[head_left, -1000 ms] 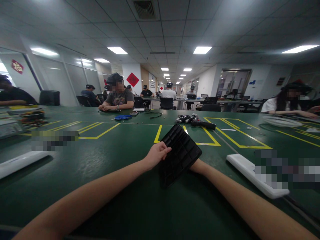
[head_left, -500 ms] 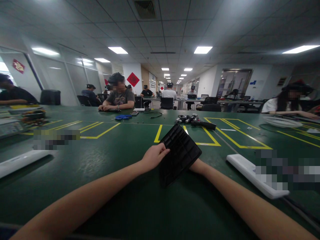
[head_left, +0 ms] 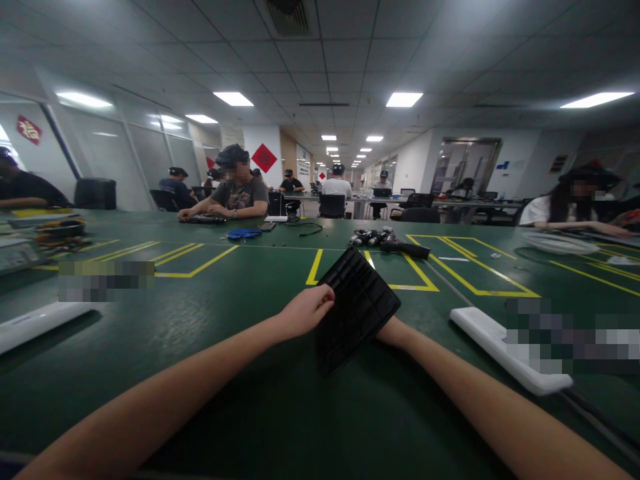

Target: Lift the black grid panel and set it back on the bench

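Observation:
A black plastic panel (head_left: 359,303) with a grid of raised ribs is held tilted above the green table, one corner pointing up. My right hand (head_left: 391,331) grips it from behind at its right side. The fingers of that hand are hidden by the panel. At the panel's left edge is my left hand (head_left: 313,308), with thumb and fingers closed together in a pinch against or just before the ribbed face. What sits between those fingertips, if anything, is too small to make out.
White power strips lie left (head_left: 43,323) and right (head_left: 510,350) on the green table (head_left: 210,393). Beyond the panel are a cable bundle (head_left: 373,237), a black handle-like object (head_left: 406,249), yellow tape outlines and a blue item (head_left: 244,234). A person (head_left: 240,190) sits across the table.
My left hand has shifted slightly at the panel's edge, its fingers more curled. The panel stays at nearly the same tilt. Across the table, the seated person's hands have moved left.

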The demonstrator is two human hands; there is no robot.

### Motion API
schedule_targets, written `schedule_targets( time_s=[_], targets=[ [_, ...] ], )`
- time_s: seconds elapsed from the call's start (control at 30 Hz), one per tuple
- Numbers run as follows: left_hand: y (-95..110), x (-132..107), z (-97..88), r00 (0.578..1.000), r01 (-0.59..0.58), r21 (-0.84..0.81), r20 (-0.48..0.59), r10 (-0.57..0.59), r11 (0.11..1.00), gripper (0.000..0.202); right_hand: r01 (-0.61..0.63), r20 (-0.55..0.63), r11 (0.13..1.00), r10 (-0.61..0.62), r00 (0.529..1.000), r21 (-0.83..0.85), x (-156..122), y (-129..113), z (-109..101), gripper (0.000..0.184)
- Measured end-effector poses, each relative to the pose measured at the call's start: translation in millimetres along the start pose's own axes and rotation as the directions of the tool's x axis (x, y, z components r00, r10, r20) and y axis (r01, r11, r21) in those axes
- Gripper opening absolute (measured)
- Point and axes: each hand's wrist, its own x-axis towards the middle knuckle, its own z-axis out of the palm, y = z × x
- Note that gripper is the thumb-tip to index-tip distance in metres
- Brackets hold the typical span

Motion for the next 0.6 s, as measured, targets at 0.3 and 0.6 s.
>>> schedule_targets(
  time_s=[0.3, 0.6],
  targets=[
    [-2, 9, 3.9, 0.867, 0.429, -0.795, 0.230, -0.442, 0.428, 0.010, 0.107, 0.042, 0.993, -0.105, 0.994, -0.046, 4, 3, 2, 0.044],
    [-7, 6, 6.1, 0.971, 0.237, -0.182, 0.075, -0.227, 0.954, 0.043, 0.088, 0.005, 0.996, -0.087, 0.996, -0.033, 0, 11, 5, 0.045]
  ],
)
